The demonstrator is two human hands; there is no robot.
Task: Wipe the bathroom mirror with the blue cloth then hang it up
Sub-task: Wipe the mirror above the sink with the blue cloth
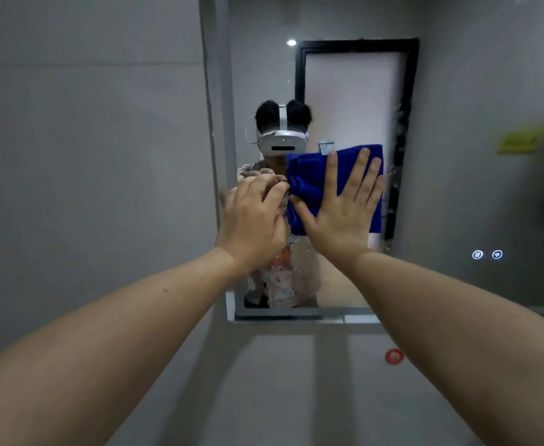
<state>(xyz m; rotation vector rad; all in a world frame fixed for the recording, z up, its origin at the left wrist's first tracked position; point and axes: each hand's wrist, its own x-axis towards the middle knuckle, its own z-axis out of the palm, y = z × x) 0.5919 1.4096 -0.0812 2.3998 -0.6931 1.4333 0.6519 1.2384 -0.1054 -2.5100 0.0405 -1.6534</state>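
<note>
My one head-worn camera looks forward from close up at the mirror (pixel 441 188), arms reaching far into view, wall (pixel 87 156) on the left, no second view to share.

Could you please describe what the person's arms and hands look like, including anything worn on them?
Both forearms are bare as far as the frame shows, with no sleeves in view. The left hand and right hand wear no gloves, and no rings, watch or bracelets are visible. A small dark mark sits on the left forearm.

Deep blue cloth (pixel 309 185), grey wall (pixel 87 156), red round spot (pixel 394 356) (yellow sticker (pixel 518 142) reflected).
</note>
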